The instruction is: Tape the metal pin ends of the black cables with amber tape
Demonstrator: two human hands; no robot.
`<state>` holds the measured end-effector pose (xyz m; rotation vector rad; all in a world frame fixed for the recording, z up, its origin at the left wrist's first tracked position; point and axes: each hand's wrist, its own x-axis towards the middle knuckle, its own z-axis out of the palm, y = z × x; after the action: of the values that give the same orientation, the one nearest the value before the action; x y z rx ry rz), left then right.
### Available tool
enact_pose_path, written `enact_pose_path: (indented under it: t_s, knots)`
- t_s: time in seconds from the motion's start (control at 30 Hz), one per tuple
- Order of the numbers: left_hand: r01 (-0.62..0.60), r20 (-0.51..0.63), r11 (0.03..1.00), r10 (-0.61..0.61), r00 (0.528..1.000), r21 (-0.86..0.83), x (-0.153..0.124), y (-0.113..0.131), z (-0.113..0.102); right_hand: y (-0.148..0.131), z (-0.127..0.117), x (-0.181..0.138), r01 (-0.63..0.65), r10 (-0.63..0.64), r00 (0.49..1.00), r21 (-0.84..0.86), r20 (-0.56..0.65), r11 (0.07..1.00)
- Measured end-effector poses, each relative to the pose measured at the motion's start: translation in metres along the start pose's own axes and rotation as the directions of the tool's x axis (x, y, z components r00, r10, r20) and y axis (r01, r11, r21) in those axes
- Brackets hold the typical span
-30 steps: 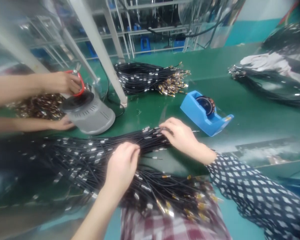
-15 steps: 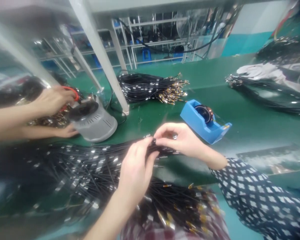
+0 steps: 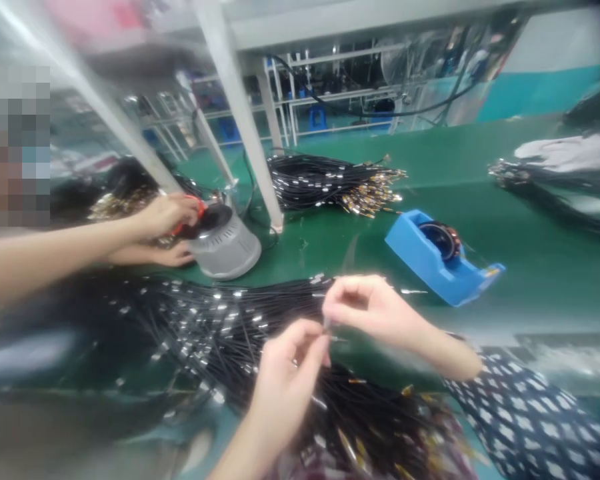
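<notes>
My left hand (image 3: 287, 373) and my right hand (image 3: 370, 308) meet above a spread of black cables (image 3: 220, 313). Fingertips of both hands are pinched together on a thin cable end (image 3: 327, 325), mostly hidden by the fingers and blurred. Small white or silvery tags dot the cables on the green table (image 3: 325, 250). Below my hands, more cables with gold-coloured ends (image 3: 360, 453) lie close to my body. Right of my right hand stands a blue tape dispenser (image 3: 425, 267) with a dark roll in it.
At left, a co-worker's hand (image 3: 173, 215) grips something orange-red by a grey round-based device (image 3: 230, 250). White posts (image 3: 240, 107) rise from the table. Behind lies a cable bundle (image 3: 330, 183); another bundle (image 3: 530, 177) with white material is at far right.
My hands have come lower and nearer to me, off the tagged cables, still pinched together. The view has shifted, so the table things appear further right. The co-worker's hands stay at the grey device.
</notes>
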<state>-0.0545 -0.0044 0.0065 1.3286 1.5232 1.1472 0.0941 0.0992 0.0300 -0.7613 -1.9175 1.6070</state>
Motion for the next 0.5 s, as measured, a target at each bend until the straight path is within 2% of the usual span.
enact_pose_path:
  t_s: [0.07, 0.13, 0.23, 0.4, 0.5]
  knots:
    - [0.022, 0.03, 0.999, -0.021, 0.999, -0.031, -0.006, -0.003, 0.001, -0.004, 0.003, -0.001, 0.036, -0.028, 0.998, -0.135, 0.062, 0.99]
    - [0.053, 0.035, 0.996, -0.05, 0.998, -0.077, -0.01, -0.01, 0.002, -0.005, 0.003, 0.003, 0.04, -0.01, 0.988, -0.196, 0.152, 0.98]
    - [0.131, 0.016, 0.968, -0.131, 0.991, -0.213, -0.014, -0.023, 0.007, -0.005, 0.003, 0.02, -0.047, 0.076, 0.97, -0.128, 0.23, 0.991]
    - [0.169, 0.03, 0.901, -0.172, 0.985, -0.398, -0.013, -0.052, 0.019, -0.004, 0.012, 0.05, -0.085, 0.083, 0.987, 0.008, 0.14, 0.996]
    - [0.243, 0.102, 0.852, -0.221, 0.97, -0.464, -0.011, -0.068, 0.024, -0.004, 0.019, 0.051, -0.107, 0.091, 0.965, 0.053, 0.245, 0.993]
